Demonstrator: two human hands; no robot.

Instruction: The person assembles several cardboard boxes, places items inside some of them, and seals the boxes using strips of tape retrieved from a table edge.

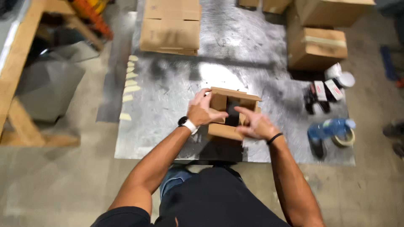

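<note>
A small open cardboard box [223,131] stands on a metal-topped table [168,105], flaps up, with something dark inside. My left hand [203,111] grips the box's left flap and wall; a watch sits on that wrist. My right hand [256,125] rests on the box's right edge, with the forefinger stretched over the opening toward the dark thing. Whether it holds anything is hidden.
Flattened cardboard boxes [170,27] lie stacked at the table's far side. Closed cartons [317,46] stand at the far right. Tape dispensers [322,94], a tape roll [345,138] and a blue water bottle [330,128] lie at the right. Tape strips [130,82] hang along the left edge.
</note>
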